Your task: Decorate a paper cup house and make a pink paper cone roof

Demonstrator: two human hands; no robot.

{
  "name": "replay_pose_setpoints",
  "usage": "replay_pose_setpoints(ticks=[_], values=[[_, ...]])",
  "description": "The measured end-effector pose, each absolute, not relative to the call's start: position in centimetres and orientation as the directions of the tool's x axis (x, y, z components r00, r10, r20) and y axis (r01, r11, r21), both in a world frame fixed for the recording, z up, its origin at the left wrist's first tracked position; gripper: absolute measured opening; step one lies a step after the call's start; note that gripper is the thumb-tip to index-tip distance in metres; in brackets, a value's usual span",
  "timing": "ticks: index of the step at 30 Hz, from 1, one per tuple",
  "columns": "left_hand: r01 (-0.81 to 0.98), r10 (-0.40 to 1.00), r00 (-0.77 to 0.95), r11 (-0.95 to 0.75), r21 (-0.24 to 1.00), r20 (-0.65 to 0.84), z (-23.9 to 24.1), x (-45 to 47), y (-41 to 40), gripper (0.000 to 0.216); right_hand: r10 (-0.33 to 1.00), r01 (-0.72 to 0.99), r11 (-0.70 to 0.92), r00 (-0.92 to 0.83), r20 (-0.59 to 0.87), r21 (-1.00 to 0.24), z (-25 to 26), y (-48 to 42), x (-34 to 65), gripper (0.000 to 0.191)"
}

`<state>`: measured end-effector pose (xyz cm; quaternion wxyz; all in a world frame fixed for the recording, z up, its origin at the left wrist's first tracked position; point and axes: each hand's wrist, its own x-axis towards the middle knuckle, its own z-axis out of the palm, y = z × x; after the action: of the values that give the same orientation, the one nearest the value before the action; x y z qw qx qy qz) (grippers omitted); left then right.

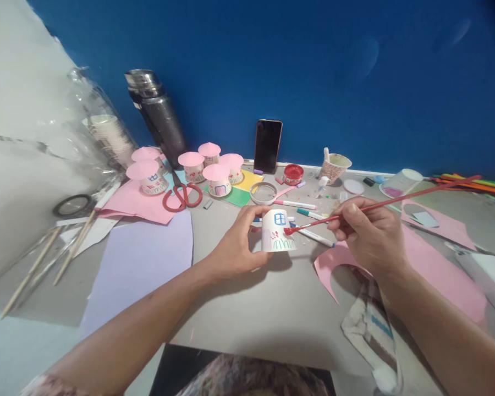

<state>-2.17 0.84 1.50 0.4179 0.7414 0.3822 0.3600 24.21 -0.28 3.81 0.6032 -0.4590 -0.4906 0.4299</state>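
My left hand [241, 242] grips a white paper cup [277, 234] from its left side, upside down just above the table. A blue window, small red marks and green grass strokes decorate its wall. Between the fingers of my right hand [365, 228] is a long red paintbrush [412, 193]; its red-coated tip meets or nearly meets the cup's right side, I cannot tell which. Behind the cup, felt-tip pens [313, 235] lie on the table. An open jar of red paint [293, 174] stands farther back.
Several decorated cups with pink cone roofs [218, 172] stand at back left, near red-handled scissors [182, 197] and a dark flask [159, 115]. A phone [268, 146] leans on the blue wall. Purple paper [140, 264] lies left, pink paper [441, 269] right, beside a stained cloth [365, 324].
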Motion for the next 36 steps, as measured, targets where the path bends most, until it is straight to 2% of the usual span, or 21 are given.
replay_pose_setpoints(ticks=[21,36], values=[[0.185,0.872,0.451,-0.301,0.935,0.192,0.89,-2.28,1.07,0.073,0.965,0.004,0.224,0.141,0.222,-0.975,3.47,-0.19,24.78,0.034],[0.169,0.866,0.469,-0.284,0.944,0.176,1.15,-2.18,0.86,0.072,0.961,-0.046,0.243,0.149,0.234,-0.969,3.63,-0.16,24.41,0.035]])
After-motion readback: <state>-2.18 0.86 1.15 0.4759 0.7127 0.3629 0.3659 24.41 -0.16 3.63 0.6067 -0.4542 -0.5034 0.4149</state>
